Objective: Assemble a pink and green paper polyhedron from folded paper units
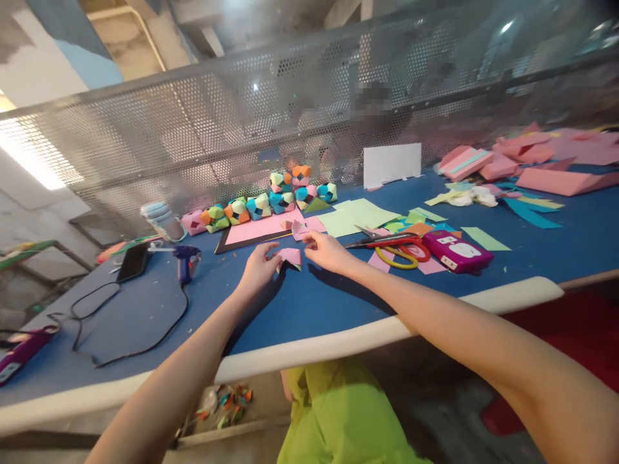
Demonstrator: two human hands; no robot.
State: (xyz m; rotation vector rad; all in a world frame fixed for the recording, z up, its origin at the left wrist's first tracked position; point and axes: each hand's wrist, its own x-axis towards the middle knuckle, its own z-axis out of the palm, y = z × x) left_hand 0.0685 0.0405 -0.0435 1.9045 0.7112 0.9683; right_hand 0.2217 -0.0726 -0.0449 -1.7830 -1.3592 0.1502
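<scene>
My left hand [260, 265] is at the middle of the table, with thumb and fingertips closed on the left edge of a small folded pink paper piece [291, 256]. Some green shows at that piece's lower side. To its right, my right hand [329, 252] has curled fingers pressed together; whatever they hold is too small to make out. Just behind its fingertips sits another folded pink paper piece [300, 228]. Folded paper balls [259, 206] in several colours stand in a row behind, some stacked.
Red-handled scissors [394, 241], yellow-handled scissors [402, 259], a purple case [457, 251] and green paper sheets [360, 216] lie right. On the left are a glue gun [186, 263] with its cord, a phone [134, 262] and a jar [162, 221]. Pink paper [556, 180] is piled far right.
</scene>
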